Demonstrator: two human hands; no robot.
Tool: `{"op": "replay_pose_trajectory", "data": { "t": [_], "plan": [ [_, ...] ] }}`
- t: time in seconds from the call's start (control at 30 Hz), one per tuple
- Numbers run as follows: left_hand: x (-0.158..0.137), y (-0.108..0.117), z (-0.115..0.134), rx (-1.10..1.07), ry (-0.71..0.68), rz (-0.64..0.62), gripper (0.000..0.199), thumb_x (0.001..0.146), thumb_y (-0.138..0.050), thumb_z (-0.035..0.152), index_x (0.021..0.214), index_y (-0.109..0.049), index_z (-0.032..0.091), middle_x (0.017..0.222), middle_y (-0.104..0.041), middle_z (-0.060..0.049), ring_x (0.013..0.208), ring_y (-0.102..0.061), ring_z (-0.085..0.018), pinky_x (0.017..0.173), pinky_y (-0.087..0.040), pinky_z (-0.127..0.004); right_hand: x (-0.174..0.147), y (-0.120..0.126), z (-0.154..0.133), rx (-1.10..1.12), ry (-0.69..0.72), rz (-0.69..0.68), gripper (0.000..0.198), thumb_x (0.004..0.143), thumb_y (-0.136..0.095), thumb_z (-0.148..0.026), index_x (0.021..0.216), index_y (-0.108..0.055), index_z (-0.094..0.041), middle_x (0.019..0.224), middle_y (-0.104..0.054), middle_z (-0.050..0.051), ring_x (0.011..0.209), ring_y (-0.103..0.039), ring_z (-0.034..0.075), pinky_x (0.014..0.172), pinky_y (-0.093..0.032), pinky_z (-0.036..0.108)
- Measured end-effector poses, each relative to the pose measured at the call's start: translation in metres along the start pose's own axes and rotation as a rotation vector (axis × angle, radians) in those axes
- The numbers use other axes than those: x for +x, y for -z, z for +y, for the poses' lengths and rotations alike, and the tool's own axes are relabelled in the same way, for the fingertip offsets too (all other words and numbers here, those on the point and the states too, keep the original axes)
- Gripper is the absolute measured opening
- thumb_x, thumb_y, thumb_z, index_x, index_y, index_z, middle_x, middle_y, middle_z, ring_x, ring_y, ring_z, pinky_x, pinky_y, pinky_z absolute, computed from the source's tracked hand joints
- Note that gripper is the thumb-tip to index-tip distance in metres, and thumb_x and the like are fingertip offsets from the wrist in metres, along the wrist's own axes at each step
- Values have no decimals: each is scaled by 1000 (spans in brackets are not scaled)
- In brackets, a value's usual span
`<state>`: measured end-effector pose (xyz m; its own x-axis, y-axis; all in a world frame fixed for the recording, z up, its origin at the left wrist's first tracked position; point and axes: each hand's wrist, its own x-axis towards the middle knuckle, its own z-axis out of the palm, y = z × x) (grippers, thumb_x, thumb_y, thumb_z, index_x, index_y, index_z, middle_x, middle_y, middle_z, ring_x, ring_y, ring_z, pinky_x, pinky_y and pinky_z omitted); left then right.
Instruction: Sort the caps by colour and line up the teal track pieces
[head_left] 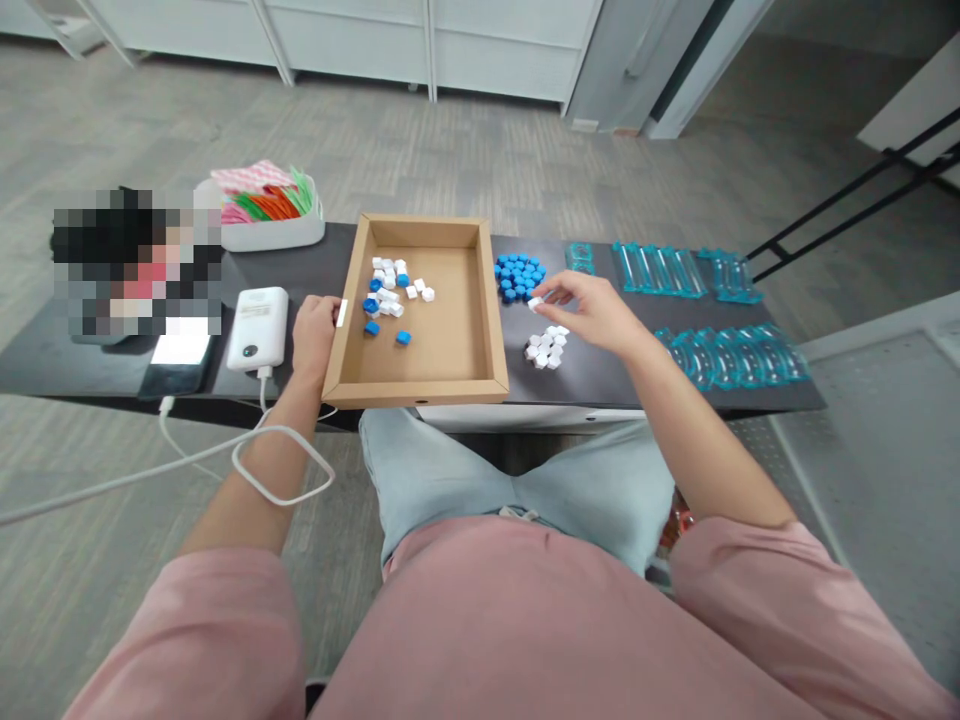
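Between the thumb and fingers of my right hand (589,308) is a small white hexagonal block (534,304). It is held just above the table, at the near edge of a cluster of blue hexagonal blocks (519,276). Closer to me lies a group of white hexagonal blocks (547,348). A shallow cardboard tray (496,320) stands left of these, with loose white and blue blocks (387,290) mostly in its left half. My left hand (315,328) is closed against the tray's left side, beside a white strip (342,313); what its fingers grip is hidden.
Clear teal-edged plastic pieces (660,270) lie in rows on the dark table (600,375) at right. Left of the tray are a white power bank (258,328) with a cable (285,430), a phone (176,360) and a white bin (274,233) of colourful strips.
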<state>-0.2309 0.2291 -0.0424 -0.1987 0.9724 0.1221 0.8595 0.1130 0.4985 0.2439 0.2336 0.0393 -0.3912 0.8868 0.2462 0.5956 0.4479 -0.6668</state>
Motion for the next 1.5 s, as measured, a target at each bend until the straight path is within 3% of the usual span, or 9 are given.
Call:
{"op": "replay_pose_trajectory", "data": {
  "t": [0.27, 0.4, 0.6, 0.83, 1.0, 1.1, 1.23, 1.37, 1.5],
  "plan": [
    [2, 0, -1, 14, 14, -14, 16, 104, -69, 14, 118, -76, 16, 117, -67, -13, 122, -64, -33, 113, -56, -39, -2, -20, 55, -78, -92, -97, 33, 93, -94, -59, 97, -85, -27, 103, -91, 7, 86, -76, 25, 90, -63, 46],
    [1, 0, 0, 2, 3, 12, 16, 103, -68, 12, 116, -76, 17, 116, -68, -13, 121, -64, -33, 113, -56, -39, 2, -22, 61, -117, -70, -130, 27, 102, -84, -55, 98, -85, -29, 105, -90, 8, 88, -77, 26, 92, -62, 49],
    [2, 1, -1, -5, 6, -16, 18, 103, -67, 12, 117, -76, 17, 120, -71, -14, 121, -65, -32, 115, -56, -40, 29, -27, 16, -91, 41, -14, 29, 112, -74, -52, 112, -84, -26, 116, -89, 10, 104, -79, 31, 101, -63, 50],
    [1, -1, 0, 11, 8, -9, 21, 103, -64, 17, 117, -79, 20, 128, -75, -19, 129, -71, -37, 118, -59, -46, 114, -94, -61, -334, 148, -206, 28, 112, -67, -27, 128, -89, -21, 129, -91, 13, 123, -81, 35, 113, -56, 49],
    [1, -3, -1, 3, 0, 21, 26, 102, -61, 17, 119, -81, 21, 126, -77, -17, 129, -71, -36, 116, -61, -42, 148, -144, -75, -631, 58, -320, 29, 110, -73, -32, 130, -86, -14, 137, -89, 27, 134, -80, 46, 123, -50, 60],
    [1, -4, -3, -6, -7, 11, 28, 104, -60, 16, 121, -81, 20, 128, -77, -17, 130, -71, -35, 118, -60, -42, 151, -156, -72, -617, 60, -346, 33, 108, -72, -28, 137, -82, -15, 135, -89, 25, 131, -80, 44, 122, -50, 57],
    [2, -6, -6, -13, -11, 13, 29, 103, -61, 14, 124, -81, 17, 130, -77, -18, 130, -71, -34, 119, -59, -41, 147, -134, -62, -413, 93, -262, 37, 105, -72, -27, 140, -81, -19, 133, -89, 16, 126, -80, 39, 116, -53, 51],
    [2, -7, -6, 3, -5, 14, 27, 105, -61, 15, 124, -81, 18, 129, -76, -17, 130, -70, -34, 117, -60, -40, 125, -73, -41, -205, 160, -83, 29, 103, -74, -34, 128, -85, -22, 124, -87, 11, 112, -77, 32, 108, -56, 46],
    [3, -4, -5, 22, -5, -10, 26, 105, -63, 15, 125, -80, 17, 130, -75, -17, 128, -69, -34, 116, -58, -41, 79, -14, -10, -79, 91, 55, 21, 97, -81, -39, 112, -82, -24, 108, -86, 7, 97, -74, 28, 97, -58, 43]
  ]
}}
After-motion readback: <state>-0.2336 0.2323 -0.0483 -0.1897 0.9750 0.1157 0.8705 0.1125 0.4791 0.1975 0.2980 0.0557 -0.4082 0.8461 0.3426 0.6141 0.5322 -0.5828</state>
